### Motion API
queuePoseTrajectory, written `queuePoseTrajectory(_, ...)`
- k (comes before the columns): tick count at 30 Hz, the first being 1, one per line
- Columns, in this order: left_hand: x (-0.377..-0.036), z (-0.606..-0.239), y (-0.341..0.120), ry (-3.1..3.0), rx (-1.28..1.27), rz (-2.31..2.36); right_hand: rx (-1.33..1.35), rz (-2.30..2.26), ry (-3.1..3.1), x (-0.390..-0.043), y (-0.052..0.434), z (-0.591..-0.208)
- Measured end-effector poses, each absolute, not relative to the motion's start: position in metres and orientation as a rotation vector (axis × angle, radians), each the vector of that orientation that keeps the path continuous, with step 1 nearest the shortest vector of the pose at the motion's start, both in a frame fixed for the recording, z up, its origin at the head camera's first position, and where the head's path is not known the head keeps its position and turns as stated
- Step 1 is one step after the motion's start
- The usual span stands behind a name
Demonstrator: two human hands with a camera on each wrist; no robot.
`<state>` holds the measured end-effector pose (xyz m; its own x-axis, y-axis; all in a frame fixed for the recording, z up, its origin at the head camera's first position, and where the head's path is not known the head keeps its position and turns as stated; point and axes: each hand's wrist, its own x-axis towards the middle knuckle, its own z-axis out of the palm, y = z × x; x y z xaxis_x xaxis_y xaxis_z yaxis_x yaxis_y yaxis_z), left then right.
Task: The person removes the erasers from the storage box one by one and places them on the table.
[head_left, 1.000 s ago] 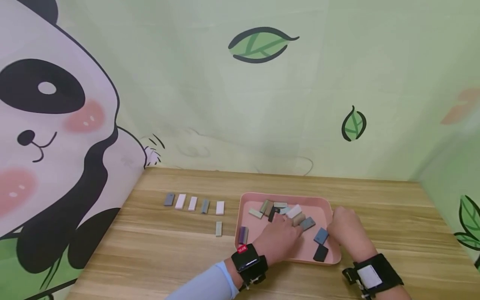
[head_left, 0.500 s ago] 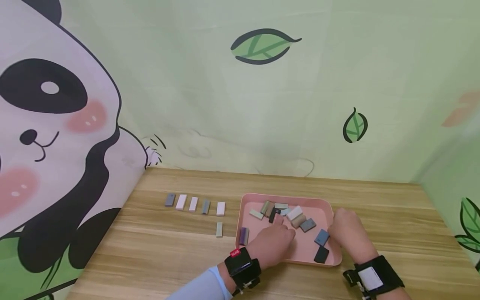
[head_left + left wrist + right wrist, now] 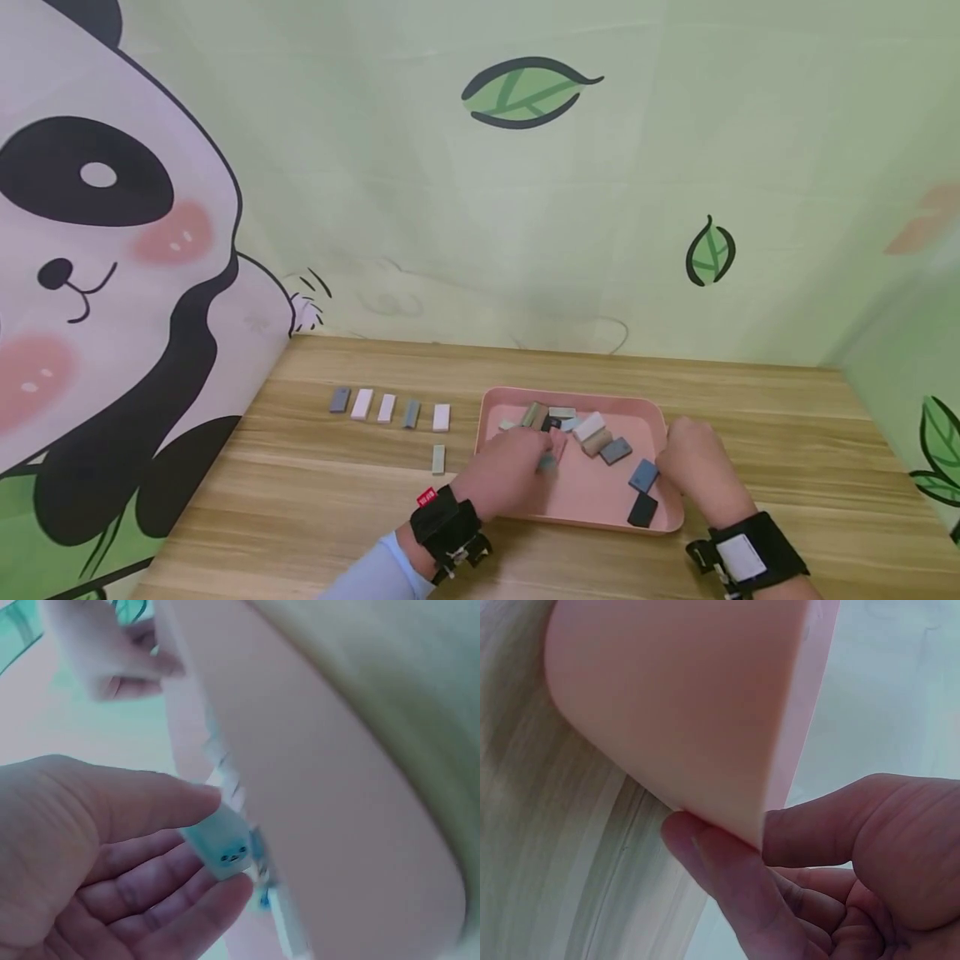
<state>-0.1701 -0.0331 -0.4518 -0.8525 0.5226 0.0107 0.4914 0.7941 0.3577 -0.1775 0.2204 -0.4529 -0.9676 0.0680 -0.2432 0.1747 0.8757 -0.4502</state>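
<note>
A pale teal tile (image 3: 219,838) with a small printed animal face is pinched between thumb and fingers of my left hand (image 3: 112,855). In the head view, that hand (image 3: 501,471) is over the left part of a pink tray (image 3: 600,498), hiding some of the tiles there. My right hand (image 3: 696,462) grips the tray's right side, thumb over the rim and fingers against the outer wall, as the right wrist view shows. Inside the tray lie several tiles, including a white one (image 3: 588,427), a blue one (image 3: 643,475) and a black one (image 3: 642,509).
Left of the tray, a spaced row of several tiles lies on the wooden table (image 3: 300,492), from a grey tile (image 3: 340,400) to a white tile (image 3: 441,417). A pale green tile (image 3: 438,459) lies just below the row. A panda-print backdrop (image 3: 562,208) rises behind.
My left hand has drawn back leftward from the tray's middle, and the teal tile now shows in its fingers. My right hand stays on the tray's edge.
</note>
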Motion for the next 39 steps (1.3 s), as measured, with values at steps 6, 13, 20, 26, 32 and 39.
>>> queuePoseTrajectory(6, -0.174, -0.443, -0.062, 2.897, 0.507, 0.916, 0.186, -0.707, 2.823, -0.178, 0.221, -0.453)
queuePoseTrajectory(13, -0.175, -0.436, -0.094, 3.015, 0.274, 1.185, 0.188, -0.714, 2.821, -0.177, 0.222, -0.453)
queuePoseTrajectory(20, -0.175, -0.443, -0.123, 3.166, 0.058, 1.254, 0.188, -0.728, 2.813, -0.176, 0.223, -0.453)
queuePoseTrajectory(26, -0.172, -0.452, -0.15, 3.157, -0.142, 1.259, 0.184, -0.751, 2.815, -0.177, 0.223, -0.454)
queuePoseTrajectory(32, -0.169, -0.458, -0.176, 3.191, -0.231, 1.192, 0.199, -0.751, 2.806, -0.178, 0.224, -0.453)
queuePoseTrajectory(39, -0.165, -0.475, -0.19, 3.14, -0.305, 1.131, 0.18, -0.755, 2.819, -0.178, 0.225, -0.454)
